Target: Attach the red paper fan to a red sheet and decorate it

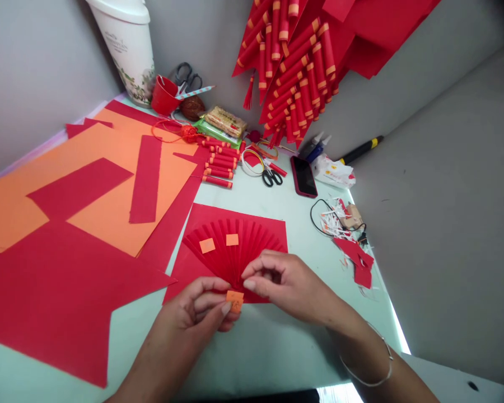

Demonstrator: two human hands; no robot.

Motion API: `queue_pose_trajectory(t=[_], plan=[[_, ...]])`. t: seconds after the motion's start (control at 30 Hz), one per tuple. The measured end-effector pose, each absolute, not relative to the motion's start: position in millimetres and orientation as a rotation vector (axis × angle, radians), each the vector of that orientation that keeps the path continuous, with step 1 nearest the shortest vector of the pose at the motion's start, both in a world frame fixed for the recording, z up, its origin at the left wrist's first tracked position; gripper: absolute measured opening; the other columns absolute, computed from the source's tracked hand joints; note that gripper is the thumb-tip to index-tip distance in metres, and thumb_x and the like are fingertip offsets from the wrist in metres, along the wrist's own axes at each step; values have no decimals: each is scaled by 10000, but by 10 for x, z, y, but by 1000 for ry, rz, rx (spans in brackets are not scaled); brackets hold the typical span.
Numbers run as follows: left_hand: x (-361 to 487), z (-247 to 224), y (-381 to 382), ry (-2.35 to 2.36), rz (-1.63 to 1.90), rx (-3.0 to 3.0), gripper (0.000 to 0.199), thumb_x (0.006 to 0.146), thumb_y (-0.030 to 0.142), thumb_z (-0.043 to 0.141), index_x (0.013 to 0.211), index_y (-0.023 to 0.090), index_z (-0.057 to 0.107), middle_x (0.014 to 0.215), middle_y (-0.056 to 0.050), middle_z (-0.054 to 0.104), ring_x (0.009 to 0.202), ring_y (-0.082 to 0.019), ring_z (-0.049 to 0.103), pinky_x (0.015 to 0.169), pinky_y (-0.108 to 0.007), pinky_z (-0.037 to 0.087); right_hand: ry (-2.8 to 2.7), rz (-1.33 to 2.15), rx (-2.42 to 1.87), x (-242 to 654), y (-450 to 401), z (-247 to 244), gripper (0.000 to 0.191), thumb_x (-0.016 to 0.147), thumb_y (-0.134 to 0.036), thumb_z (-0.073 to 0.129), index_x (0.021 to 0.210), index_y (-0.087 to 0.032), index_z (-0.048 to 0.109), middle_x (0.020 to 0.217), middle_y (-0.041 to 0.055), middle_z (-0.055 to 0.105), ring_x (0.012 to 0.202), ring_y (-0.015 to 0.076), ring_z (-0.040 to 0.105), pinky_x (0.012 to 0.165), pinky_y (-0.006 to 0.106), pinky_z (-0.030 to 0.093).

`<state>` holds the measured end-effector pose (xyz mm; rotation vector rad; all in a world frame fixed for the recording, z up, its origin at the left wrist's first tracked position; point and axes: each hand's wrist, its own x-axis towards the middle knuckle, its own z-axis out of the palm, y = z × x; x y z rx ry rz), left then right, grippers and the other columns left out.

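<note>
Between the thumb and fingers of my left hand is a small orange paper piece with faint dark marks. My right hand is just to its right, thumb and forefinger nearly together in a pinch; whether anything thin sits between them is too small to tell. Beyond both hands a pleated red paper fan lies on a red sheet. Two small orange rectangles, a left one and a right one, rest on the fan's folds. My hands hide the fan's lower tip.
Orange sheets and red sheets cover the left side. Behind the fan are red paper rolls, scissors and a phone. Paper scraps lie at right. A white cup stands back left; firecracker decorations hang behind.
</note>
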<state>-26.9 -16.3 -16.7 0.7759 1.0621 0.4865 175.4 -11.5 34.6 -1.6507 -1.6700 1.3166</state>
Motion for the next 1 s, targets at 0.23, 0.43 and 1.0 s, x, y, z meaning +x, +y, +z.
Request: queue_pose_trajectory(t=[0.23, 0.43, 1.0], plan=[[-242, -138, -144, 1078, 487, 774, 544, 645, 507, 807, 1000, 203, 529, 789, -32, 765, 790, -194, 720, 760, -302, 563, -1475, 1488, -1689, 1687, -247, 169, 72, 832, -249, 659, 832, -198, 709, 727, -30, 589, 607, 83, 446, 555, 213, 360], [-232, -159, -136, 1088, 473, 781, 592, 642, 547, 803, 1029, 202, 516, 869, -53, 770, 863, -214, 729, 809, -321, 568, -1258, 1610, -1657, 1734, -221, 109, 104, 846, -269, 639, 820, -172, 667, 646, -41, 561, 555, 73, 437, 538, 209, 340], [-193, -160, -96, 1066, 431, 861, 440, 687, 534, 773, 895, 190, 593, 795, -27, 754, 772, -175, 706, 727, -273, 553, -1146, 1694, -1542, 1718, -249, 39, 126, 861, -283, 627, 830, -162, 643, 677, -21, 577, 533, 70, 485, 515, 199, 387]])
